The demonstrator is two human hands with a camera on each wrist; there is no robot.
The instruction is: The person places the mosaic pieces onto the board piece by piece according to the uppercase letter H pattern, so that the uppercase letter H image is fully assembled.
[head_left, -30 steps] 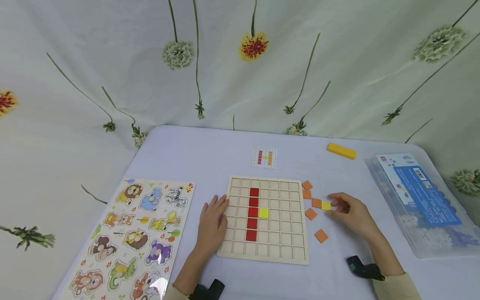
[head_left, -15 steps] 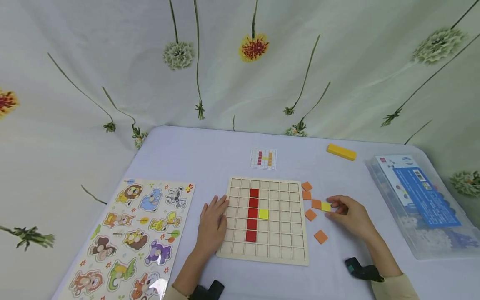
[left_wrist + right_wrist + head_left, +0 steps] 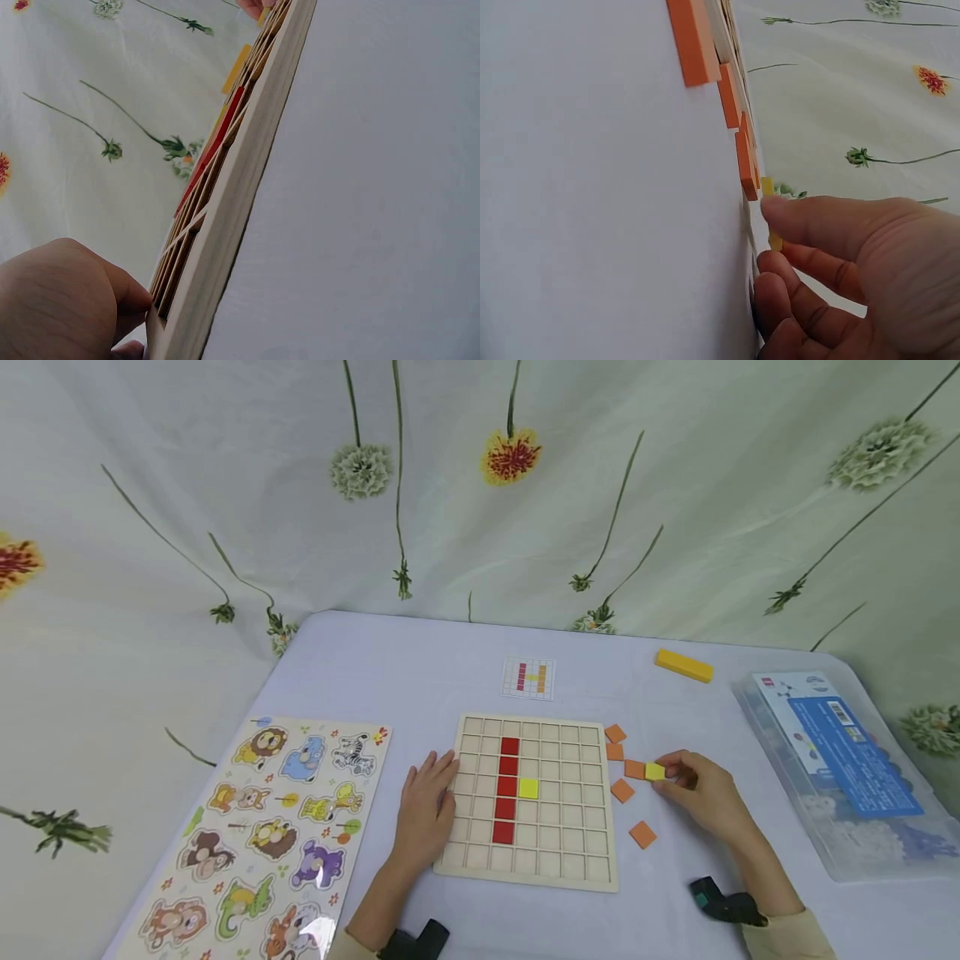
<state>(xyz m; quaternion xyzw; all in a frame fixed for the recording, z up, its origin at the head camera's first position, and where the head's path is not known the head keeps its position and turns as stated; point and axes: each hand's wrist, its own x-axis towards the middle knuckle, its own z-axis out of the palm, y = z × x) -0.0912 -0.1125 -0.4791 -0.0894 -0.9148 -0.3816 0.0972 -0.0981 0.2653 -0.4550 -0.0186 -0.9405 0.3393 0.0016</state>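
Note:
A yellow square tile point(image 3: 654, 772) is pinched between the thumb and fingers of my right hand point(image 3: 703, 792), right beside an orange tile point(image 3: 634, 769). In the right wrist view the thumb covers the middle of this yellow tile point(image 3: 766, 186). My left hand point(image 3: 424, 814) rests along the left edge of a wooden grid board point(image 3: 573, 842), fingers fairly straight; the left wrist view has its fingertips touching the board's rim point(image 3: 225, 240). A column of several red tiles point(image 3: 505, 808) lies in the grid. One more yellow tile point(image 3: 528, 788) adjoins the column's middle on its right.
Several loose orange tiles point(image 3: 642, 835) lie right of the board. Behind it is a small pattern card point(image 3: 528, 678). A yellow bar point(image 3: 684, 666) lies at the back right, near a clear plastic box point(image 3: 806, 802). An animal puzzle board point(image 3: 354, 810) occupies the left side.
My right fingers have closed in on the yellow tile, which now looks slightly raised, with its side edge showing. The left hand has stayed in place.

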